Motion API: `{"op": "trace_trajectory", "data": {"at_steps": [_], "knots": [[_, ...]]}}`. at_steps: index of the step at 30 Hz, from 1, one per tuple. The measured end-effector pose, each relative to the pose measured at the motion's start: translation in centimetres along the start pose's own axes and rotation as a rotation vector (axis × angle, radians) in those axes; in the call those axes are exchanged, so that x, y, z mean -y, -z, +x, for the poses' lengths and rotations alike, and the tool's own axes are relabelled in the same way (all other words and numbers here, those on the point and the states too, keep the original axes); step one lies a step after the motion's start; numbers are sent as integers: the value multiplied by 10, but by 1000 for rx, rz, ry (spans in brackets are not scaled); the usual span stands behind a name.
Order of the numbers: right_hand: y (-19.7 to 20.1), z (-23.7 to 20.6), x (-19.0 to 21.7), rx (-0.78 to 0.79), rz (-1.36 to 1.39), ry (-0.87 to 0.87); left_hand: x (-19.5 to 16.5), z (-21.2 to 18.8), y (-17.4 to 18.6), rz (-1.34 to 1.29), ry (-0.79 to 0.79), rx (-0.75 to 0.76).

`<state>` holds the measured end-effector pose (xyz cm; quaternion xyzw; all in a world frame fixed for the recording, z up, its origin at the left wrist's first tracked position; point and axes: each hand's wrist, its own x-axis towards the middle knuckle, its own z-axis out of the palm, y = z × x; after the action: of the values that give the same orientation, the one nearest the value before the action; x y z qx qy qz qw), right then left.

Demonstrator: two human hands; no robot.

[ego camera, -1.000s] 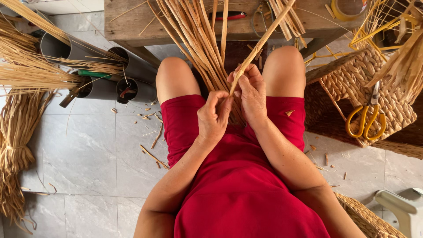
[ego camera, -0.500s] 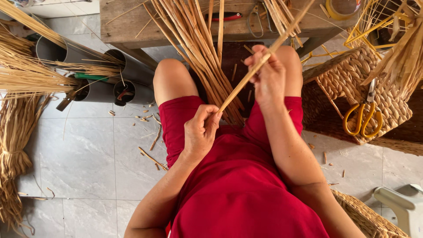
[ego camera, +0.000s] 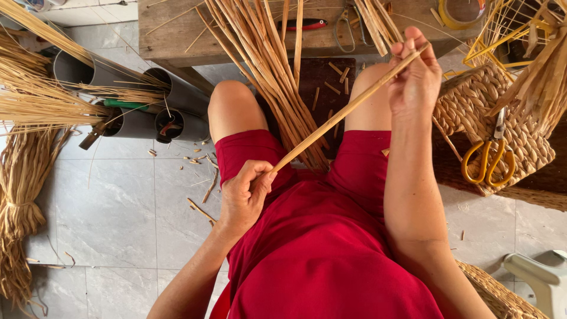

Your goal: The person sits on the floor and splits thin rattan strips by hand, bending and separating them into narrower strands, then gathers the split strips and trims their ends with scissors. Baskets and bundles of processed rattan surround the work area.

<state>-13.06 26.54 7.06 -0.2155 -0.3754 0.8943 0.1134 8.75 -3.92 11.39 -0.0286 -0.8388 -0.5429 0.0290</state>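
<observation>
I sit in red clothes with a fan of long tan reed strips [ego camera: 269, 77] standing between my knees. A single reed strip [ego camera: 345, 109] runs diagonally across my lap. My left hand [ego camera: 243, 198] grips its lower end near my left thigh. My right hand [ego camera: 413, 77] pinches its upper end, raised above my right knee. The strip is stretched straight between both hands.
A wooden bench [ego camera: 177, 35] ahead carries a red-handled knife [ego camera: 310, 25] and metal shears [ego camera: 345, 26]. Yellow-handled scissors [ego camera: 487, 156] lie on a woven basket [ego camera: 472, 106] at right. Grey pipes [ego camera: 136, 97] and straw bundles [ego camera: 23, 177] lie left on the tiled floor.
My right hand has moved up and to the right along the strip while my left hand drew back toward my lap, pulling the single strip out straight from the bundle.
</observation>
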Motion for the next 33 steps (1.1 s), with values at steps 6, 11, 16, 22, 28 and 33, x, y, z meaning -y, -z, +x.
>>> {"op": "trace_trajectory", "data": {"at_steps": [6,11,16,22,28,33], "knots": [[19,7,49,40,-55,200,8,0,39,-160,35,-134],[1,-65,-3,372,-404,105,13,26,15,-622,232,-225],[-13,-127,-60,783,-488,-280,14,46,-33,-754,240,-171],[-14,-133,-78,567,-230,-264,21,57,-56,-1155,99,-317],[-7,-129,-62,496,-66,-34,29,77,-25,-1401,9,-556],[0,-125,-50,497,-102,36,30,75,-1,-1448,-25,-580]]}}
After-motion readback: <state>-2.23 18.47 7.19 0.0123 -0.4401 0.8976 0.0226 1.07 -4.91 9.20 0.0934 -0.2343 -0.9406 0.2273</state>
